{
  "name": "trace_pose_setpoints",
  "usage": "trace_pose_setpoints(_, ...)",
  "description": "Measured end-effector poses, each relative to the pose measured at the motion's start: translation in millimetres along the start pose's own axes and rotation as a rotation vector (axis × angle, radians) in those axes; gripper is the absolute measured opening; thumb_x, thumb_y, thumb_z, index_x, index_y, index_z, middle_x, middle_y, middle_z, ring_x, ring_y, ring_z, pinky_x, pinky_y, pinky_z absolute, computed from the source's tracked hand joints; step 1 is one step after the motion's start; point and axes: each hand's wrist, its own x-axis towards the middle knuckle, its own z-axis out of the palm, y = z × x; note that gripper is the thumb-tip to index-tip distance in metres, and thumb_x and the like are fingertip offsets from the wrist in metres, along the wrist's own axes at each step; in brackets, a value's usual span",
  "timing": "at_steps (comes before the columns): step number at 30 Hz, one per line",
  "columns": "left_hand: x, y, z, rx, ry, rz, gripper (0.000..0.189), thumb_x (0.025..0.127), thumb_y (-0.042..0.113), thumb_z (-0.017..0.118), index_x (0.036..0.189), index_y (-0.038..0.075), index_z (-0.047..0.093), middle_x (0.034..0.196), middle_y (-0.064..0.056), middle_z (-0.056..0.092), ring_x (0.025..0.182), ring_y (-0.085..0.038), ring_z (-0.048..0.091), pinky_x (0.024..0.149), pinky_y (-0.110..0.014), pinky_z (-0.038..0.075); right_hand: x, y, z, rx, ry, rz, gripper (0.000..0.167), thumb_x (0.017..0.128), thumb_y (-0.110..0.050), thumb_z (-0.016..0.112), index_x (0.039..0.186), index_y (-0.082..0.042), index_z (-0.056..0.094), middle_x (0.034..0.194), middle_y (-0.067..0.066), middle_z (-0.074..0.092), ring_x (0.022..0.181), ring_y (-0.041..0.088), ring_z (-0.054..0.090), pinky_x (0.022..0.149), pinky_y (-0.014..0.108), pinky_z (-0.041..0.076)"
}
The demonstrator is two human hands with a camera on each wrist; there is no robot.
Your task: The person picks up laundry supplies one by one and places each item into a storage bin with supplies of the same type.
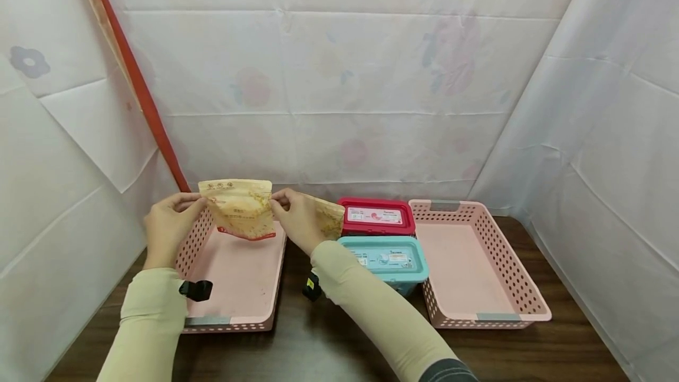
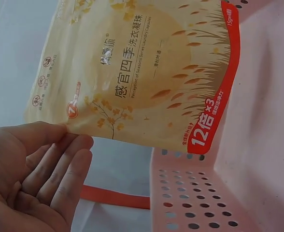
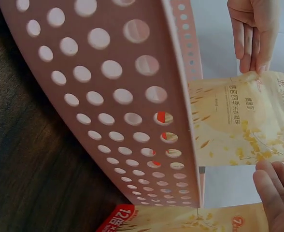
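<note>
A pale yellow laundry capsule pouch (image 1: 239, 208) with a red bottom edge hangs upright over the left pink basket (image 1: 239, 287). My left hand (image 1: 170, 226) pinches its left edge between thumb and fingers. At the opposite edge, my right hand (image 1: 299, 220) pinches the pouch too. Printed leaves and grass on its front face the left wrist view, where the left hand's (image 2: 45, 174) other fingers lie loosely bent. A second yellow pouch (image 1: 330, 217) stands outside the basket, partly hidden behind the right hand; its red corner shows in the right wrist view.
Right of the second pouch sits a red lidded box (image 1: 376, 216), with a light blue lidded box (image 1: 387, 255) in front. Another pink basket (image 1: 472, 264) stands further right on the dark wooden table (image 1: 313, 346). White patterned sheeting (image 1: 339, 75) walls the back and sides.
</note>
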Motion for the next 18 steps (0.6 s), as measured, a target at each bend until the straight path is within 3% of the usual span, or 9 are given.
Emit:
trace_pose_setpoints(11,4.7,-8.3,6.9,-0.058,-0.025,-0.025,0.045,0.098,0.041,0.064,0.122,0.004,0.069,0.11,-0.013,0.073,0.073,0.005,0.063,0.062,-0.012,0.048,-1.1,4,5,-0.043,-0.12,0.06,0.025,0.101,-0.016,0.062,0.124,-0.006,0.066,0.109,0.002,0.068,0.095,0.009,0.063,0.079,0.019,0.052)
trace_pose_setpoints(18,6.8,-14.9,11.1,-0.068,-0.045,-0.065,0.046,0.098,0.042,0.063,0.124,0.005,0.068,0.114,-0.015,0.072,0.083,-0.004,0.066,0.064,-0.013,0.048,-2.8,7,7,0.005,-0.172,0.101,0.031,0.103,-0.014,0.059,0.132,-0.004,0.061,0.117,0.007,0.066,0.103,0.016,0.064,0.083,0.02,0.052)
